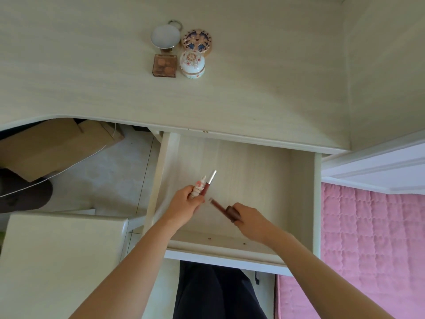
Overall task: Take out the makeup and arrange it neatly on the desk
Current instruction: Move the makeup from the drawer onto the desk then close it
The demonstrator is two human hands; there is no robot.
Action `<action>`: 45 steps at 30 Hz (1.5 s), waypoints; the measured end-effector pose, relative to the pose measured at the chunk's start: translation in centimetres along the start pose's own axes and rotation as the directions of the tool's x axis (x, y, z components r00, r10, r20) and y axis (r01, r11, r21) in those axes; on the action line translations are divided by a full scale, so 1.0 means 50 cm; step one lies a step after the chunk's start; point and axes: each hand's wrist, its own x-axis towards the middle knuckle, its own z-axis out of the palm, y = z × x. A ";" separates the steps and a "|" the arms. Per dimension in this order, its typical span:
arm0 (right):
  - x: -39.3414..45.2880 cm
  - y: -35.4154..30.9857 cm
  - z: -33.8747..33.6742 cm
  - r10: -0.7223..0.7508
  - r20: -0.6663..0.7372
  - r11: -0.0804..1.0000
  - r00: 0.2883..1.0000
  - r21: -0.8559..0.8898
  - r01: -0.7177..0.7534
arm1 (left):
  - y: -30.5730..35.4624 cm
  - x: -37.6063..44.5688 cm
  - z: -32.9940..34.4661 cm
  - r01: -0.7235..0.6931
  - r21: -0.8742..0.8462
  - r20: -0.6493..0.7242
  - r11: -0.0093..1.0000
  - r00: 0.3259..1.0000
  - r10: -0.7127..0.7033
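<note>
Surroundings: a pale wood-grain desk [253,88] was recorded, with an open drawer [301,192] pulled out below its front edge. Four items were grouped near the back of the desk top: a round white compact [165,36] with a metal ring behind it; a round patterned case [197,41] just beside it on the right; a square brown palette [165,65] in front of the compact; a domed white floral jar [192,65] beside the palette. A cardboard box [50,146] was noted on the floor under the desk at left, a pale stool [57,261] at lower left, a pink quilted cover [372,238] at right.

Hands, both held over the drawer:
- Left hand [185,207]: fingers curled round two items held together, a pale figurine-topped tube [199,185] and a dark red lip-gloss tube [208,184] with a silver cap, both pointing up and away.
- Right hand [251,221]: fingers closed on a brown-capped lip-gloss tube [222,208], its tip directed toward the left hand, close to it; contact could not be determined.
</note>
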 end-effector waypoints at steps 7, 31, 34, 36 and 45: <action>-0.071 -0.029 -0.043 0.059 -0.157 0.956 0.986 0.293 -0.011 | 0.059 -0.063 0.012 0.017 -0.169 -0.083 0.985 0.996 -0.032; -0.036 -0.174 -0.323 0.219 -0.413 0.749 0.884 0.652 0.119 | 0.378 0.042 -0.047 -0.078 -0.315 -0.158 0.946 0.987 0.029; 0.002 -0.193 -0.378 0.231 -0.440 0.771 0.868 0.626 0.112 | 0.430 0.092 -0.057 -0.103 -0.262 -0.190 0.960 0.980 0.053; 0.029 -0.204 -0.412 0.245 -0.445 0.767 0.861 0.633 0.109 | 0.461 0.127 -0.060 -0.102 -0.223 -0.214 0.969 0.975 0.053; 0.141 -0.230 -0.545 0.310 -0.461 0.820 0.832 0.572 0.011 | 0.562 0.258 -0.063 -0.089 0.011 -0.242 0.996 0.966 0.090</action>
